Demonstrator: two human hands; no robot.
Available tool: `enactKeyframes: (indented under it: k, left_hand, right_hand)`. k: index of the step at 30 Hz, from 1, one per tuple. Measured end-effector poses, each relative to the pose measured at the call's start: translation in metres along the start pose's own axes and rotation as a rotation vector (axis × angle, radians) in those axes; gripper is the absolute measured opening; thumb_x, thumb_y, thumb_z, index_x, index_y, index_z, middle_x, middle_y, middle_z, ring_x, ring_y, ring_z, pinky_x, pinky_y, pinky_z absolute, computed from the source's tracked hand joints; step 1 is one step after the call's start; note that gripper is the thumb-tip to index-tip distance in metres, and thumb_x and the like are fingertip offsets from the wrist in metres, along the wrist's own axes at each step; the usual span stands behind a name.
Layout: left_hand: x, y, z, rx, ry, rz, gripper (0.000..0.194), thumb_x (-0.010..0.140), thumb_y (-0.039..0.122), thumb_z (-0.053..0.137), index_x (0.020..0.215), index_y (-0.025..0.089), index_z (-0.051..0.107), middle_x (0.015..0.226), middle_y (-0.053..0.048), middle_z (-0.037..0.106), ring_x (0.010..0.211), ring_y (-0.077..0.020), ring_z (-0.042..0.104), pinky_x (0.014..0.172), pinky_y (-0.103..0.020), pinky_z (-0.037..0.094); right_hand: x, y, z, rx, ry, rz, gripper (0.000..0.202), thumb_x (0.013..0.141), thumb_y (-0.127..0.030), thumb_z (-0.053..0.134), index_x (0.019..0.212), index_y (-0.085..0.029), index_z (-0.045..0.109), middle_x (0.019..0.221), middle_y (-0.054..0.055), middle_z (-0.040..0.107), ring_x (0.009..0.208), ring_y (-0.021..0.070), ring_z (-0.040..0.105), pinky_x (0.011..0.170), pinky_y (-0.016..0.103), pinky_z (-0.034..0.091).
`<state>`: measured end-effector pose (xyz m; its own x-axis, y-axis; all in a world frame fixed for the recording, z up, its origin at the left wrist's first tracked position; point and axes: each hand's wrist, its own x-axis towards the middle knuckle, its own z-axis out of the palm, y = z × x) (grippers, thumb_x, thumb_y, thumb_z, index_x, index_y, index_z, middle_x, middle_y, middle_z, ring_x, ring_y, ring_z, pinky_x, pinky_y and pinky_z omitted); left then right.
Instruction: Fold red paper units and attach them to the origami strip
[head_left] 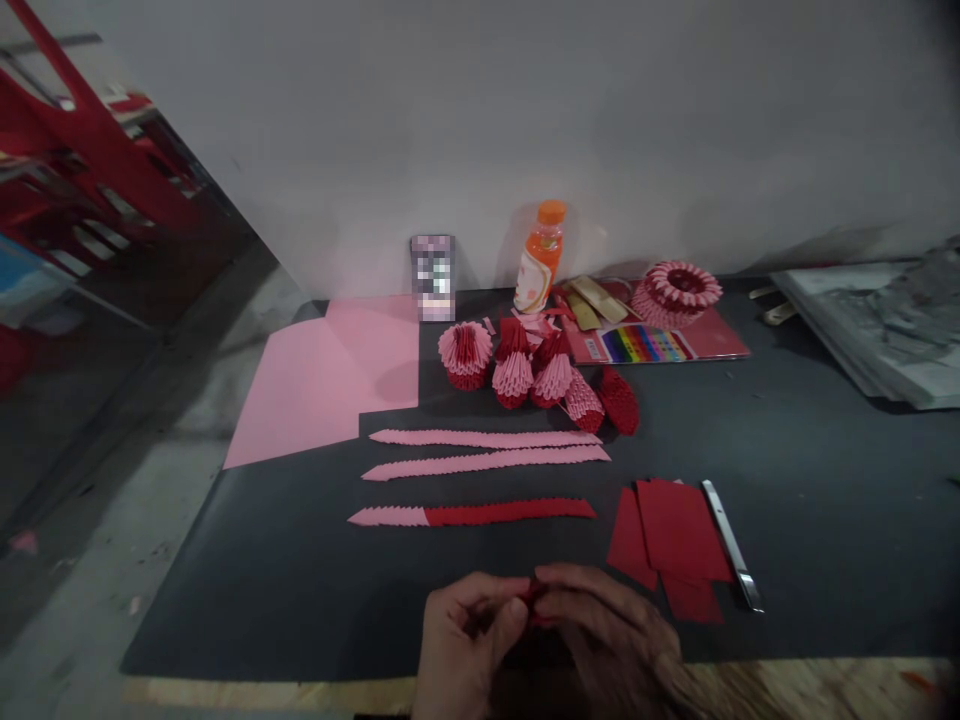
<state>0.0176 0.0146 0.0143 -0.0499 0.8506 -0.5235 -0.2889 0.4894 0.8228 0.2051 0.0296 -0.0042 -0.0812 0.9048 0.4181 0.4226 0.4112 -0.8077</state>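
Near the front edge of the dark table, my left hand (pixel 472 635) pinches a small piece of red paper (pixel 535 600) between thumb and fingers. My right hand (pixel 607 620) closes on the same piece from the other side, its fingers covering much of it. Just beyond my hands lies a pink-and-red folded paper strip (pixel 472 514), with two pink folded strips (pixel 480 440) behind it. Several red paper rectangles (pixel 682 530) overlap to the right of my hands. A silver utility knife (pixel 733 546) lies beside them.
Several pink and red folded-paper pieces (pixel 512 365) stand mid-table, before an orange-capped bottle (pixel 540 258). Pink sheets (pixel 330 385) lie left, near a phone (pixel 433 278) against the wall. A ring-shaped paper piece (pixel 677 293) sits on a red packet (pixel 720 335); plastic-covered sheets (pixel 885 330) lie right.
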Motion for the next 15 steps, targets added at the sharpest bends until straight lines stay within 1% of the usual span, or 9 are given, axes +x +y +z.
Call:
enactKeyframes:
  k: [2, 5, 6, 7, 9, 10, 13, 15]
  left_hand:
    - [-0.004, 0.002, 0.002, 0.081, 0.034, 0.071, 0.057, 0.070, 0.077, 0.098, 0.090, 0.024, 0.095, 0.086, -0.009, 0.094, 0.079, -0.0213, 0.085, 0.077, -0.031, 0.067]
    - [-0.009, 0.003, 0.003, 0.138, 0.041, 0.109, 0.058, 0.070, 0.083, 0.094, 0.086, 0.027, 0.095, 0.087, -0.011, 0.095, 0.082, -0.0267, 0.089, 0.079, -0.035, 0.070]
    - [-0.010, 0.003, 0.003, 0.156, 0.048, 0.124, 0.058, 0.071, 0.084, 0.093, 0.086, 0.028, 0.095, 0.087, -0.011, 0.095, 0.083, -0.0279, 0.089, 0.080, -0.035, 0.071]
    - [-0.012, 0.002, 0.003, 0.176, 0.054, 0.142, 0.058, 0.072, 0.084, 0.092, 0.087, 0.028, 0.095, 0.086, -0.011, 0.095, 0.083, -0.0285, 0.090, 0.079, -0.035, 0.071]
    - [-0.013, 0.001, 0.003, 0.223, 0.065, 0.185, 0.056, 0.075, 0.082, 0.091, 0.090, 0.028, 0.095, 0.085, -0.010, 0.095, 0.083, -0.0285, 0.090, 0.079, -0.034, 0.071]
    - [-0.014, 0.001, 0.003, 0.247, 0.071, 0.206, 0.054, 0.076, 0.080, 0.092, 0.092, 0.028, 0.095, 0.086, -0.009, 0.095, 0.083, -0.0280, 0.090, 0.079, -0.033, 0.071]
    - [-0.013, -0.002, 0.003, 0.300, 0.069, 0.247, 0.045, 0.080, 0.069, 0.095, 0.099, 0.028, 0.092, 0.085, -0.005, 0.094, 0.081, -0.0251, 0.089, 0.078, -0.029, 0.070]
    - [-0.010, -0.006, 0.000, 0.306, 0.074, 0.267, 0.039, 0.085, 0.064, 0.094, 0.098, 0.027, 0.089, 0.081, -0.004, 0.093, 0.077, -0.0233, 0.089, 0.074, -0.027, 0.069]
  right_hand:
    - [0.003, -0.004, 0.002, 0.000, -0.004, 0.027, 0.023, 0.094, -0.026, 0.079, 0.107, -0.043, 0.087, 0.099, -0.005, 0.095, 0.078, 0.0215, 0.092, 0.073, 0.023, 0.076]
    - [0.007, -0.008, 0.003, 0.033, 0.021, 0.076, 0.034, 0.094, -0.031, 0.083, 0.125, -0.044, 0.085, 0.093, -0.006, 0.094, 0.072, 0.0213, 0.091, 0.069, 0.022, 0.076]
    - [0.008, -0.009, 0.003, 0.046, 0.026, 0.078, 0.034, 0.093, -0.032, 0.084, 0.125, -0.043, 0.085, 0.093, -0.006, 0.094, 0.071, 0.0211, 0.091, 0.069, 0.022, 0.076]
    - [0.009, -0.010, 0.003, 0.061, 0.025, 0.079, 0.032, 0.093, -0.031, 0.085, 0.122, -0.043, 0.087, 0.092, -0.007, 0.094, 0.071, 0.0207, 0.091, 0.069, 0.021, 0.075]
    - [0.011, -0.011, 0.001, 0.093, 0.021, 0.089, 0.023, 0.092, -0.028, 0.086, 0.110, -0.041, 0.089, 0.090, -0.007, 0.093, 0.072, 0.0192, 0.091, 0.071, 0.018, 0.074]
    - [0.012, -0.011, 0.001, 0.101, 0.020, 0.099, 0.021, 0.092, -0.027, 0.086, 0.107, -0.041, 0.090, 0.089, -0.007, 0.093, 0.072, 0.0184, 0.090, 0.071, 0.017, 0.073]
    - [0.014, -0.012, -0.001, 0.092, -0.001, 0.113, 0.020, 0.093, -0.031, 0.087, 0.110, -0.040, 0.092, 0.090, -0.005, 0.093, 0.074, 0.0170, 0.090, 0.072, 0.015, 0.072]
    - [0.017, -0.015, -0.003, 0.114, -0.029, 0.100, 0.018, 0.094, -0.035, 0.087, 0.109, -0.042, 0.092, 0.091, -0.005, 0.092, 0.073, 0.0162, 0.090, 0.070, 0.016, 0.072]
